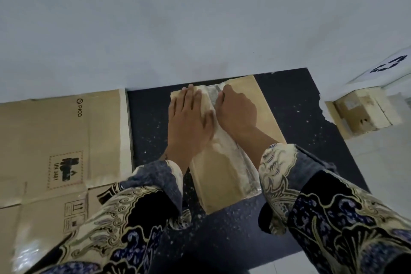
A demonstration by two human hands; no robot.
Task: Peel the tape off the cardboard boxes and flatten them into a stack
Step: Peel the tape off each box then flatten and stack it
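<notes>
left hand (pixel 189 118) flat, fingers straight, pressing down on the left flap of the cardboard box (pixel 222 171). right hand (pixel 236 110) curled at the far end of the tape (pixel 213 95) along the centre seam, apparently pinching it. hands just beside each other. box on dark mat (pixel 300 118), centre. step in hand: peeling. next: pull tape toward near end, keeping flap pinned. flattened cardboard (pixel 55 140) lying left.

Both my arms reach forward, side by side, in patterned sleeves. My left hand (pixel 189 118) lies flat, palm down, its fingers (pixel 186 95) straight and together, thumb angled toward the other hand. My right hand (pixel 236 111) sits just beside it, knuckles up, fingers curled under in a pinch.
</notes>
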